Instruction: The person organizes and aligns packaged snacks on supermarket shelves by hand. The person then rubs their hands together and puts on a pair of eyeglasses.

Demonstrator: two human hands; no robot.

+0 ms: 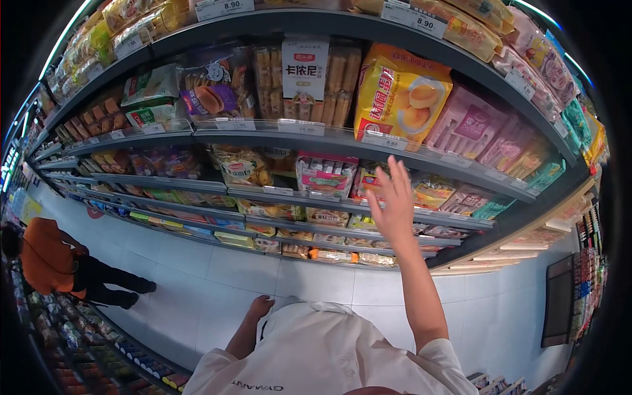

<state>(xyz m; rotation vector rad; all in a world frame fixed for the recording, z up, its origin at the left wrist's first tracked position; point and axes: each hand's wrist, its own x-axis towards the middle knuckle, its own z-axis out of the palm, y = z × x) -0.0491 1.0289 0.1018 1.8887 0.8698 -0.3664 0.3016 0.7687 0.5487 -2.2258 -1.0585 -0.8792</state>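
My right hand (pixel 395 201) is raised in front of the shelves, its fingers spread and holding nothing. Behind its fingertips is a shelf with a red and yellow snack pack (pixel 364 181), partly covered by the hand. Left of that stands a pink and white pack (pixel 324 176). One shelf higher, a large yellow cake bag (pixel 403 97) stands beside a white-labelled biscuit pack (pixel 305 76). Low at my side hangs my left hand (pixel 261 306), away from the shelves, its fingers curled; whether anything is inside them is hidden.
At the left, a person in an orange top (pixel 47 255) stands in the aisle on the tiled floor (pixel 191 273). Another row of goods (pixel 72 329) runs along the lower left. A dark panel (pixel 558 301) stands at the right, near more shelving.
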